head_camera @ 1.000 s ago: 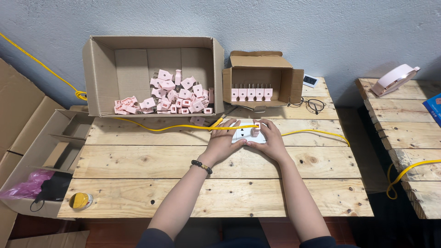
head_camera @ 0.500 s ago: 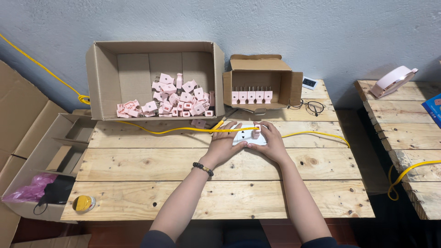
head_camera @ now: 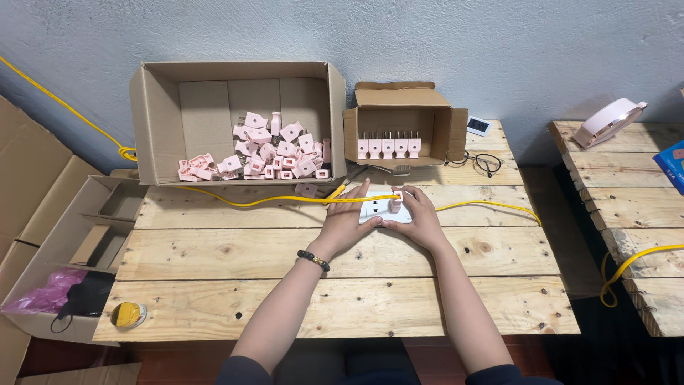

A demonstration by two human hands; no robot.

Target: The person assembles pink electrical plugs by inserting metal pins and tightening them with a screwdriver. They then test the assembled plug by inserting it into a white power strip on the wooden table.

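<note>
A white socket block point(head_camera: 376, 207) lies on the wooden table point(head_camera: 235, 249), joined to a yellow cable point(head_camera: 242, 202). My left hand point(head_camera: 346, 219) rests flat against the block's left side and holds it down. My right hand point(head_camera: 417, 217) is at the block's right end, with its fingers closed on a small pink plug point(head_camera: 395, 204) that sits on the block. A bead bracelet is on my left wrist.
A large open cardboard box point(head_camera: 153, 128) with several pink plugs stands at the back left. A smaller box point(head_camera: 401, 107) with a row of plugs is behind my hands. Glasses point(head_camera: 486, 162), a loose pink plug point(head_camera: 307, 190), a tape roll point(head_camera: 128, 314) and side boxes are nearby.
Both hands stay on the socket block and have barely moved. The view has shifted slightly.
</note>
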